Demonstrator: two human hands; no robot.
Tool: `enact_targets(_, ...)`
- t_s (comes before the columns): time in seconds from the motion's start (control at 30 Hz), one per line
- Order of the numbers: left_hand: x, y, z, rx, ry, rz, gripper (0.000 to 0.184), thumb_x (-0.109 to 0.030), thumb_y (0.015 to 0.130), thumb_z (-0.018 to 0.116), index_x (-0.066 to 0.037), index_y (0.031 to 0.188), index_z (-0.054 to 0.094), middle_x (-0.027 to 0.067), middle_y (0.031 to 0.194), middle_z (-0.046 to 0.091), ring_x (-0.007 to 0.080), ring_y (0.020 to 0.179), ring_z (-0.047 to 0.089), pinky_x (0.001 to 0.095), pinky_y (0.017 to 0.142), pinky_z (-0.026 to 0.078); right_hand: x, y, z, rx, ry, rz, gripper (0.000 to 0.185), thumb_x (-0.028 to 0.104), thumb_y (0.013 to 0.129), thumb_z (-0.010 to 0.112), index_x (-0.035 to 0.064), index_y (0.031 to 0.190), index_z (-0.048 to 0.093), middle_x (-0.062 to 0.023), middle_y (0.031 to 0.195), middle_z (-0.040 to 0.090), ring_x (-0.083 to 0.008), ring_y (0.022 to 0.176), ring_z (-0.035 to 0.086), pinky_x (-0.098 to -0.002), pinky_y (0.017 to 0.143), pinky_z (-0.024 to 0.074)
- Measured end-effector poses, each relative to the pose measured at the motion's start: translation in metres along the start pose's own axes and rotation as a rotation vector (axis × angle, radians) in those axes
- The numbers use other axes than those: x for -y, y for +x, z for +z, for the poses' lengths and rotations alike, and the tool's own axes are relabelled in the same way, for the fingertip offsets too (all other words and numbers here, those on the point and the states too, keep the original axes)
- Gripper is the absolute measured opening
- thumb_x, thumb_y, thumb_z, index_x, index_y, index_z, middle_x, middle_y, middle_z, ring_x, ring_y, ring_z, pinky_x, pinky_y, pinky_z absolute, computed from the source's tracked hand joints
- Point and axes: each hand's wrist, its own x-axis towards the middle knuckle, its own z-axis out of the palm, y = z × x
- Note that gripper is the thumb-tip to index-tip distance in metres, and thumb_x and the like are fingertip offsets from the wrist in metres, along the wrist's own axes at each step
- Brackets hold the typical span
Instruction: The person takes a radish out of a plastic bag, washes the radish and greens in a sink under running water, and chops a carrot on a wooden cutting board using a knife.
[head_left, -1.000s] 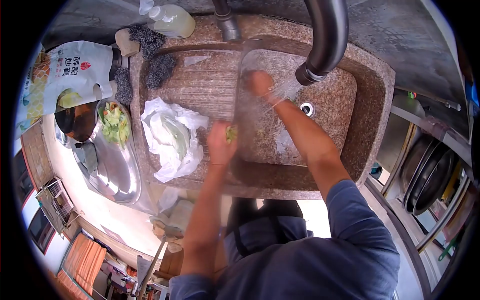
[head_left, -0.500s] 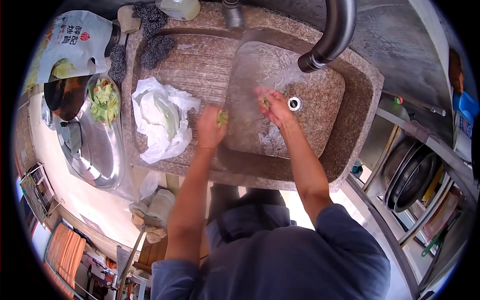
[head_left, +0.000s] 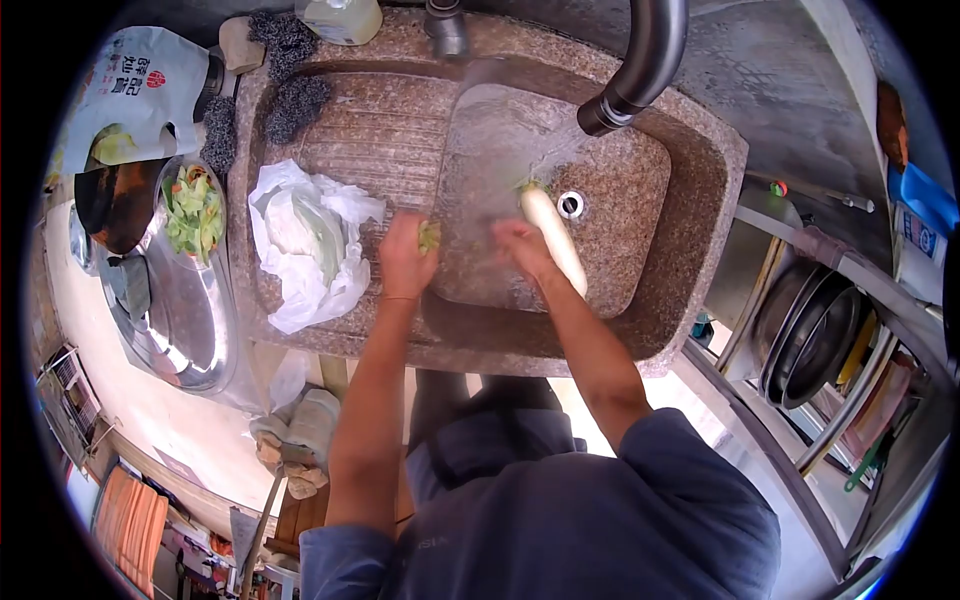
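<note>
My left hand [head_left: 404, 256] curls round a yellow-green vegetable scrap [head_left: 429, 237]; my blurred right hand [head_left: 521, 248], I cannot tell; the long white radish [head_left: 556, 236] looks stiff, slippery, best held mid-length.

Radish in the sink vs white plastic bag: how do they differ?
Shape: the radish is long and smooth; the plastic bag is crumpled and irregular.
Place: the radish lies in the basin, near the drain hole; the bag sits on the ribbed drainboard.
Nearest hand: the radish is by the right hand; the bag is nearer the left hand.
Shared: both are whitish.
</note>
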Motion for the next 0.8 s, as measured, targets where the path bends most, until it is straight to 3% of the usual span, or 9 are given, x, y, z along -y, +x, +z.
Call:
enact_targets(0.07, 0.000, 0.000, 0.000, 0.000, 0.006, 0.006, 0.020, -0.006, 0.077, 0.068, -0.003, 0.094, 0.057, 0.0175, 0.088, 0.057, 0.0407, 0.080, 0.058, 0.0458, 0.068, 0.049, 0.016, 0.002, -0.006, 0.034, 0.223, -0.013, 0.028, 0.028, 0.093, 0.069, 0.0006, 0.095, 0.068, 0.0019, 0.065, 0.054, -0.0083, 0.055, 0.052, -0.0254, 0.045, 0.0434)
enact_targets(0.17, -0.003, 0.002, -0.001, 0.002, 0.012, -0.006, 0.020, -0.006, 0.077, 0.068, -0.003, 0.094, 0.057, 0.0173, 0.087, 0.056, 0.0403, 0.079, 0.058, 0.0458, 0.068, 0.049, 0.044, 0.016, -0.026, -0.065, 0.161, -0.049, 0.026, 0.028, 0.093, 0.069, 0.0022, 0.089, 0.071, 0.0008, 0.064, 0.057, -0.0087, 0.053, 0.051, -0.0266, 0.043, 0.0382)
enact_targets(0.27, -0.004, 0.002, -0.001, 0.001, 0.008, -0.009, 0.019, -0.006, 0.077, 0.068, -0.003, 0.093, 0.057, 0.0169, 0.087, 0.056, 0.0399, 0.079, 0.058, 0.0456, 0.068, 0.048, 0.060, 0.053, -0.058, -0.307, -0.171, -0.187, 0.024, 0.027, 0.090, 0.071, 0.0026, 0.087, 0.073, -0.0023, 0.066, 0.063, -0.0113, 0.055, 0.055, -0.0298, 0.047, 0.0427)
enact_targets(0.33, -0.005, 0.002, -0.001, -0.001, 0.012, -0.007, 0.019, -0.006, 0.077, 0.068, -0.003, 0.093, 0.057, 0.0168, 0.087, 0.056, 0.0396, 0.079, 0.058, 0.0453, 0.068, 0.049, 0.067, 0.085, -0.084, -0.417, -0.466, -0.204, 0.029, 0.031, 0.085, 0.074, 0.0026, 0.089, 0.074, -0.0075, 0.071, 0.068, -0.0180, 0.061, 0.062, -0.0346, 0.054, 0.0484)
enact_targets(0.47, -0.002, 0.001, 0.000, 0.000, 0.010, 0.007, 0.019, -0.007, 0.078, 0.068, -0.003, 0.093, 0.057, 0.0163, 0.087, 0.057, 0.0394, 0.079, 0.058, 0.0452, 0.068, 0.049, 0.099, 0.089, -0.066, -0.588, -1.078, -0.192, 0.043, 0.042, 0.076, 0.078, 0.0029, 0.094, 0.074, -0.0168, 0.085, 0.073, -0.0326, 0.081, 0.071, -0.0440, 0.073, 0.0540)
enact_targets(0.6, -0.003, 0.003, -0.002, -0.007, 0.011, 0.021, 0.019, -0.007, 0.077, 0.069, -0.004, 0.093, 0.058, 0.0158, 0.088, 0.057, 0.0385, 0.080, 0.058, 0.0447, 0.069, 0.049, 0.070, 0.133, -0.061, -0.681, -1.284, -0.294, 0.036, 0.036, 0.077, 0.073, 0.0043, 0.094, 0.074, -0.0189, 0.092, 0.072, -0.0362, 0.092, 0.070, -0.0474, 0.081, 0.0529)
enact_targets(0.67, -0.003, 0.001, -0.001, 0.001, 0.003, 0.009, 0.019, -0.007, 0.077, 0.069, -0.004, 0.093, 0.058, 0.0157, 0.088, 0.057, 0.0381, 0.081, 0.058, 0.0444, 0.069, 0.049, 0.054, 0.160, -0.070, -0.525, -1.196, -0.519, 0.033, 0.033, 0.077, 0.071, 0.0021, 0.090, 0.072, -0.0192, 0.091, 0.072, -0.0379, 0.092, 0.069, -0.0464, 0.082, 0.0528)
enact_targets(0.73, -0.001, 0.000, 0.000, 0.003, -0.006, -0.014, 0.020, -0.007, 0.077, 0.069, -0.004, 0.093, 0.058, 0.0157, 0.088, 0.057, 0.0378, 0.082, 0.058, 0.0443, 0.070, 0.049, 0.056, 0.150, -0.069, -0.416, -0.925, -0.734, 0.022, 0.023, 0.081, 0.067, 0.0019, 0.077, 0.066, -0.0142, 0.080, 0.072, -0.0316, 0.072, 0.070, -0.0412, 0.065, 0.0538)
enact_targets(0.8, -0.002, 0.002, -0.002, 0.003, 0.008, 0.006, 0.020, -0.006, 0.076, 0.069, -0.004, 0.093, 0.058, 0.0157, 0.089, 0.057, 0.0379, 0.082, 0.058, 0.0443, 0.070, 0.049, 0.086, 0.120, -0.055, -0.323, -0.264, -0.459, 0.019, 0.020, 0.083, 0.066, 0.0043, 0.072, 0.062, -0.0096, 0.073, 0.068, -0.0220, 0.060, 0.062, -0.0348, 0.054, 0.0477)
